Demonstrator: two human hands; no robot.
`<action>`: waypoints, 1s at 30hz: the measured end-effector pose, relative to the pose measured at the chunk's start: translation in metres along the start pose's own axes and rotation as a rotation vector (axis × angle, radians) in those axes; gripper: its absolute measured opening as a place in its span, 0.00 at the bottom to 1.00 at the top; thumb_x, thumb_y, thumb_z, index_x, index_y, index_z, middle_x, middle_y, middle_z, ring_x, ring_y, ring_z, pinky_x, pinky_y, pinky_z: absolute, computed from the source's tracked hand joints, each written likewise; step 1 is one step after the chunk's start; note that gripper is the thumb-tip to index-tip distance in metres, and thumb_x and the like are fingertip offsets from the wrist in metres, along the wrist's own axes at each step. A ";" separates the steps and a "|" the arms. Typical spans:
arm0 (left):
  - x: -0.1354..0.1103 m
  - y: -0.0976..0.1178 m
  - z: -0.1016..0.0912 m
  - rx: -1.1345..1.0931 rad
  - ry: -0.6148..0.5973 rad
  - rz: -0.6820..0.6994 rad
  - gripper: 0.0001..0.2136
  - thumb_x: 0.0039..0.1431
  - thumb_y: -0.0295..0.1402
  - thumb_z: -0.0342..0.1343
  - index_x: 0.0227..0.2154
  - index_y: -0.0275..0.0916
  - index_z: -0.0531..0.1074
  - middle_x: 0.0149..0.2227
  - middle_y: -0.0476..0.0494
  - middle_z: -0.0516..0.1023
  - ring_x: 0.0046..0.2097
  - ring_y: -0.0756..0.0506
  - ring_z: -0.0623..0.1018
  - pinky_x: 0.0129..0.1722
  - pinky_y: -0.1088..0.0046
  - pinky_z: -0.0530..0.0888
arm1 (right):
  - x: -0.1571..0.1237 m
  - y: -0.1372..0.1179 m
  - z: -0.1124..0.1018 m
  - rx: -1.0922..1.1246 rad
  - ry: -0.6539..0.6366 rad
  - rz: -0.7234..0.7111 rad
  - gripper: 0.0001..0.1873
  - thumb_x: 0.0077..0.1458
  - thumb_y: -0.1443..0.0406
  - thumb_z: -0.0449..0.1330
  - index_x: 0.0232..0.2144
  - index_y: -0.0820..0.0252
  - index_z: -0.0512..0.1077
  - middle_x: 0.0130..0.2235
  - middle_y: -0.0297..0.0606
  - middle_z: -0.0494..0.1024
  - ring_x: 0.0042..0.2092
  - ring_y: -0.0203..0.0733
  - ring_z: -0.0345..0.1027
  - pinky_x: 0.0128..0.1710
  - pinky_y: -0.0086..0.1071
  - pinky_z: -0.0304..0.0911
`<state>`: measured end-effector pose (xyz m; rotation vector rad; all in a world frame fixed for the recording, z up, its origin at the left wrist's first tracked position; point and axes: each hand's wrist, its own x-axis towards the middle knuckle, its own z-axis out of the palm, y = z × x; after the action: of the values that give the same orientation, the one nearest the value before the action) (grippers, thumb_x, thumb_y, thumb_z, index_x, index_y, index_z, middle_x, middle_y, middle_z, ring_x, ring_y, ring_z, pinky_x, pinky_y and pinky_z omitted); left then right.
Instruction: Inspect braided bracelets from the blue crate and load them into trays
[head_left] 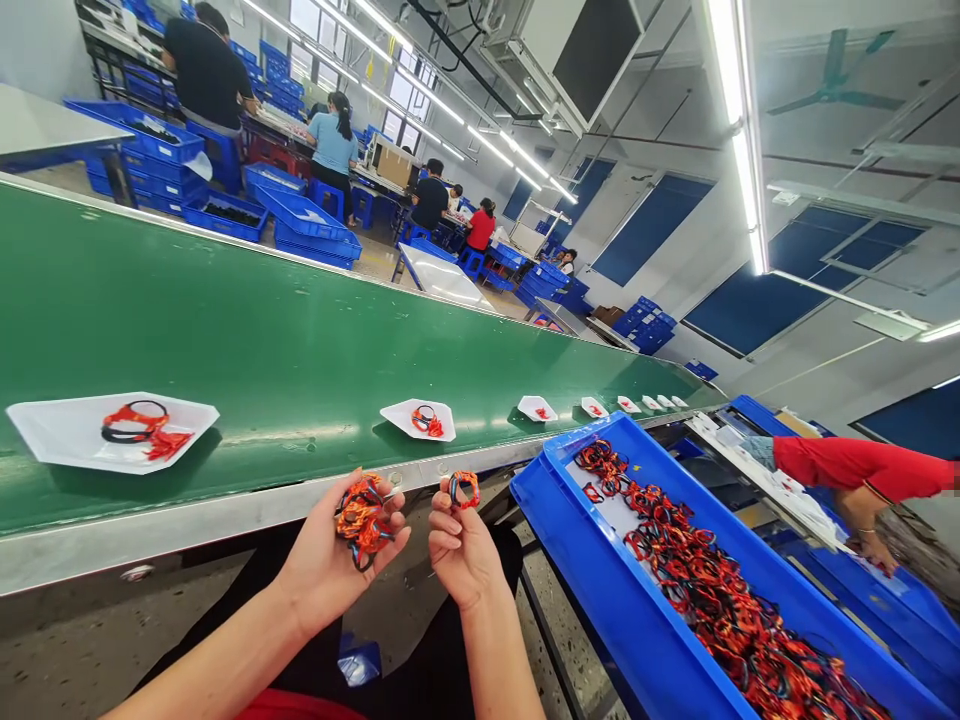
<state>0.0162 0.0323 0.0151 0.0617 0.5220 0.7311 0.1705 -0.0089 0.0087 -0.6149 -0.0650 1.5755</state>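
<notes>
My left hand [330, 545], palm up with fingers curled, holds a bunch of orange-red and black braided bracelets [365, 517]. Just to its right, my right hand [466, 550] pinches a single braided bracelet [464, 489] between thumb and fingers. Both hands are in front of the near edge of a green conveyor belt [247, 330]. On the belt beyond them sits a white tray [444, 425] with one bracelet [426, 420] in it. Another white tray [67, 435], larger in view at the left, also carries a bracelet [142, 425].
To my right a blue bin [551, 500] holds a heap of similar bracelets [735, 610]. More white trays [537, 408] line the belt into the distance. A co-worker in a red sleeve [847, 465] leans in at the right. Several people sit at benches beyond the belt, among blue crates [307, 215].
</notes>
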 end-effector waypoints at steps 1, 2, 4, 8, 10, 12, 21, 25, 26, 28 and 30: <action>0.000 0.000 0.000 -0.008 -0.014 -0.002 0.08 0.57 0.35 0.52 0.30 0.36 0.71 0.30 0.45 0.74 0.27 0.49 0.75 0.34 0.66 0.77 | 0.001 0.000 -0.001 0.007 -0.001 0.009 0.10 0.48 0.70 0.64 0.34 0.64 0.69 0.24 0.25 0.66 0.18 0.19 0.49 0.12 0.10 0.47; -0.001 0.000 0.000 -0.016 -0.026 -0.003 0.08 0.57 0.35 0.52 0.30 0.36 0.71 0.30 0.46 0.73 0.27 0.50 0.74 0.34 0.66 0.77 | 0.001 0.000 -0.002 0.012 0.003 0.016 0.09 0.49 0.70 0.63 0.34 0.64 0.68 0.24 0.25 0.66 0.18 0.19 0.50 0.12 0.10 0.48; -0.001 0.000 0.001 -0.023 -0.049 -0.006 0.07 0.57 0.35 0.52 0.30 0.36 0.70 0.29 0.46 0.72 0.26 0.50 0.73 0.34 0.66 0.77 | 0.002 0.001 -0.003 0.030 0.010 0.032 0.08 0.50 0.70 0.63 0.34 0.64 0.68 0.24 0.25 0.66 0.17 0.19 0.50 0.12 0.10 0.48; 0.001 0.000 0.001 -0.007 -0.064 -0.007 0.08 0.57 0.35 0.52 0.30 0.36 0.70 0.29 0.46 0.71 0.26 0.51 0.72 0.34 0.67 0.77 | 0.001 0.002 -0.003 0.106 0.017 0.060 0.07 0.51 0.72 0.61 0.35 0.67 0.69 0.24 0.26 0.66 0.17 0.19 0.52 0.12 0.09 0.48; 0.001 -0.001 0.001 0.003 -0.066 -0.007 0.08 0.57 0.35 0.52 0.30 0.36 0.71 0.29 0.46 0.70 0.26 0.51 0.71 0.34 0.67 0.77 | 0.001 0.002 -0.003 0.130 0.035 0.063 0.07 0.51 0.73 0.61 0.35 0.67 0.69 0.25 0.27 0.66 0.18 0.19 0.52 0.12 0.09 0.49; 0.001 -0.001 0.001 0.010 -0.068 -0.005 0.08 0.57 0.35 0.52 0.30 0.36 0.71 0.28 0.47 0.70 0.25 0.51 0.71 0.34 0.67 0.77 | 0.001 0.003 -0.004 0.133 0.052 0.064 0.07 0.51 0.75 0.60 0.35 0.67 0.69 0.25 0.27 0.67 0.18 0.19 0.53 0.12 0.09 0.50; 0.001 -0.003 -0.003 0.040 -0.069 0.001 0.08 0.57 0.36 0.53 0.31 0.35 0.71 0.28 0.47 0.69 0.25 0.52 0.70 0.34 0.67 0.76 | 0.003 0.004 -0.004 -0.090 0.130 -0.040 0.08 0.48 0.73 0.61 0.33 0.64 0.69 0.25 0.27 0.67 0.18 0.19 0.50 0.13 0.09 0.49; 0.001 -0.003 -0.004 0.036 -0.089 -0.022 0.08 0.57 0.36 0.53 0.30 0.36 0.70 0.26 0.49 0.66 0.24 0.53 0.68 0.33 0.69 0.76 | 0.005 0.008 -0.004 -0.289 0.196 -0.180 0.09 0.44 0.70 0.65 0.31 0.64 0.72 0.24 0.28 0.68 0.17 0.20 0.50 0.12 0.11 0.49; 0.000 -0.003 -0.003 0.035 -0.094 -0.030 0.08 0.57 0.36 0.53 0.29 0.36 0.70 0.25 0.50 0.66 0.23 0.53 0.67 0.32 0.69 0.76 | 0.006 0.008 -0.004 -0.316 0.207 -0.215 0.10 0.43 0.69 0.66 0.31 0.65 0.72 0.24 0.29 0.69 0.17 0.20 0.50 0.12 0.12 0.49; 0.000 -0.003 -0.001 0.035 -0.100 -0.043 0.08 0.56 0.36 0.54 0.29 0.36 0.70 0.25 0.50 0.66 0.23 0.53 0.67 0.31 0.69 0.77 | 0.010 0.006 -0.005 -0.398 0.232 -0.306 0.11 0.41 0.66 0.68 0.29 0.65 0.72 0.24 0.31 0.72 0.18 0.22 0.53 0.13 0.14 0.51; 0.000 -0.003 0.001 0.039 -0.094 -0.047 0.08 0.56 0.37 0.54 0.28 0.37 0.70 0.25 0.50 0.65 0.23 0.53 0.67 0.30 0.70 0.77 | 0.015 0.000 -0.003 -0.486 0.253 -0.402 0.13 0.40 0.63 0.69 0.29 0.65 0.73 0.25 0.34 0.74 0.18 0.24 0.56 0.13 0.16 0.54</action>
<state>0.0181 0.0301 0.0150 0.1194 0.4471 0.6687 0.1723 0.0039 0.0009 -1.1022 -0.3668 1.0817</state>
